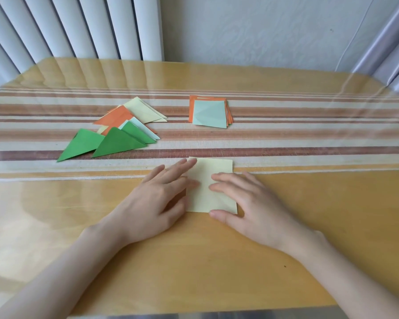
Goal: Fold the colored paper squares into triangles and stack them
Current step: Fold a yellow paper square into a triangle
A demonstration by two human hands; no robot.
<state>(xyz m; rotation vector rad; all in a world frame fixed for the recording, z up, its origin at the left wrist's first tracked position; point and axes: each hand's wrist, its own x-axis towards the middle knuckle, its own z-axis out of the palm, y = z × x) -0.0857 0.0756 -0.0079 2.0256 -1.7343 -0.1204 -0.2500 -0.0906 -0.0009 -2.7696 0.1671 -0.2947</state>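
Nearest the camera, two bare forearms run off the bottom corners of the view, so nothing above them shows. Both hands lie flat with fingers spread, gripping nothing, on a pale yellow paper square [211,183] that rests unfolded on the wooden table [194,261]. The left hand [157,199] covers the sheet's left edge and its near left corner; the right hand [251,203] covers part of its right side, thumb at the near right corner. Farther back, on a striped runner [286,139], a loose pile of folded triangles [118,132] lies to the left: green ones in front, with orange, pale blue and pale yellow ones partly buried, so their count is unclear. Right of it sits a stack of unfolded squares [209,112], a pale blue sheet on top and orange edges below. Beyond, vertical blinds [67,26] are cut off by the top edge of the view.
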